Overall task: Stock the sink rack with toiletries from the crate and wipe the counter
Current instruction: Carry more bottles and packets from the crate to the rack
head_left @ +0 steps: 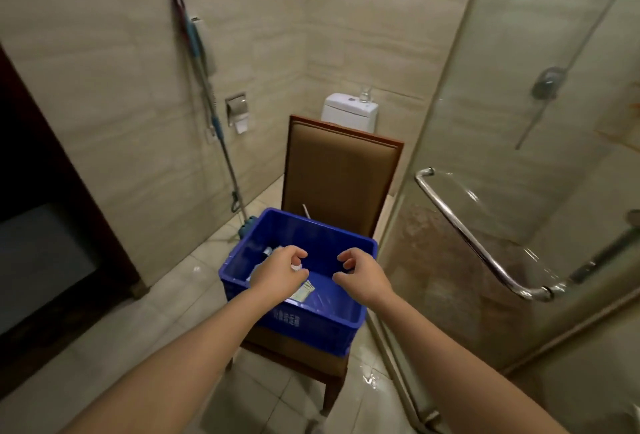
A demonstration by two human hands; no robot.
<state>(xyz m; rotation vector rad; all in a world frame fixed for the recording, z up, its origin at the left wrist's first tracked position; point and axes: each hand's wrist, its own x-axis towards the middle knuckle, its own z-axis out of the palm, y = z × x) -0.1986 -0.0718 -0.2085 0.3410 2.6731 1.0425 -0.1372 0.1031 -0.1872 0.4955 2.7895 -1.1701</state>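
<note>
A blue plastic crate [346, 322] sits on the seat of a brown padded chair [341, 170]. Inside lie a few toiletries: a blue-capped item [267, 251] at the far left and a flat pale sachet [304, 291] on the bottom. My left hand [278, 274] is over the crate's left half. Its thumb and curled fingers pinch a small white item [295, 266], most of which the hand hides. My right hand [360, 277] hovers over the crate's right half with loosely curled fingers and holds nothing. The sink rack and the counter are out of view.
A glass shower door [485, 260] with a chrome handle [464, 229] stands close on the right. A mop [207, 94] leans on the tiled wall at the left. A toilet [349, 111] is behind the chair. A dark wooden door frame [69, 191] is at the left.
</note>
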